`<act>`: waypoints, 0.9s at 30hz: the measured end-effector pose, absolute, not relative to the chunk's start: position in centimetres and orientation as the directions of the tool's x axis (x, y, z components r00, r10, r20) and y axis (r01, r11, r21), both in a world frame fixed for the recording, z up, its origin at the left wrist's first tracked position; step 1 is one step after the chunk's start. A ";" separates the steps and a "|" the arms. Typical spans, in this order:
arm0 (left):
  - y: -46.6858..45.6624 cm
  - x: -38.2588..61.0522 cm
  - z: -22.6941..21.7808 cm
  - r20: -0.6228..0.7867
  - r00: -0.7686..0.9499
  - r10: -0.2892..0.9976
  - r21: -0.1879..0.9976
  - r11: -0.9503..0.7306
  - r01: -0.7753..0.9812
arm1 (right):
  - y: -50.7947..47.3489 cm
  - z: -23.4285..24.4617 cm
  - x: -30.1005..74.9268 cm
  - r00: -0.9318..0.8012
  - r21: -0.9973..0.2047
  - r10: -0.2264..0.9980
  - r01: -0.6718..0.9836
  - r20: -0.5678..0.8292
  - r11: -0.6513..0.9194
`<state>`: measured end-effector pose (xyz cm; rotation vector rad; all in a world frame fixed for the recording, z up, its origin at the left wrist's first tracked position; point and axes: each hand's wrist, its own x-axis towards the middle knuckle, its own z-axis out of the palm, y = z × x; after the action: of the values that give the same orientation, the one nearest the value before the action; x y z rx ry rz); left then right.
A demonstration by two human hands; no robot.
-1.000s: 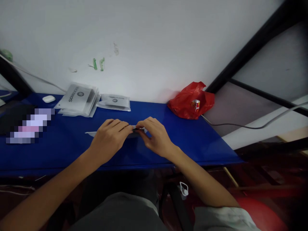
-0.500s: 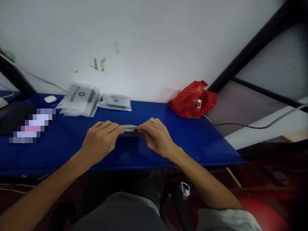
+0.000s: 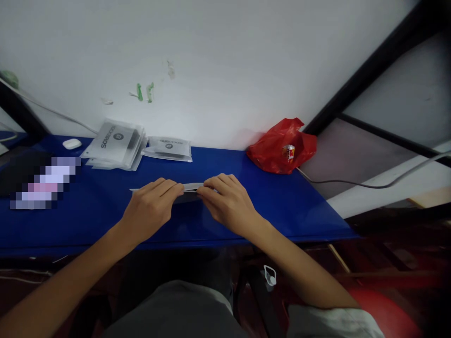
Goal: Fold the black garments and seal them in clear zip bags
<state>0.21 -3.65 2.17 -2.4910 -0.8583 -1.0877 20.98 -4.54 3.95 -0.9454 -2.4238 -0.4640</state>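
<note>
Both my hands rest on a blue table (image 3: 88, 211) and meet over a thin flat pouch (image 3: 190, 187), grey-white and seen edge-on. My left hand (image 3: 150, 209) presses its fingers together on the pouch's left part. My right hand (image 3: 227, 202) pinches the pouch's right end with curled fingers. Most of the pouch is hidden under the two hands; a thin sliver of it sticks out to the left.
At the back by the white wall lie a stack of grey printed pouches (image 3: 114, 143) and a further pouch (image 3: 168, 149). A red plastic bag (image 3: 280, 148) sits at the right rear. A white earbud case (image 3: 72, 143) and a blurred-out patch (image 3: 42, 183) are at left. A cable (image 3: 369, 183) runs off right.
My hands drew slightly apart along the pouch and have come closer together again; the right hand shifted a little left. The pouch stays on the table.
</note>
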 end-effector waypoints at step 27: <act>-3.2 0.2 2.3 0.684 0.590 0.429 -0.018 -0.799 0.601 | -3.7 5.4 20.4 -0.656 0.051 0.591 0.688 0.469 0.724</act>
<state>0.15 -3.24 2.32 -2.5730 -0.8498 -1.0090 20.39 -3.75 5.37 -0.9821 -2.5032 -0.3129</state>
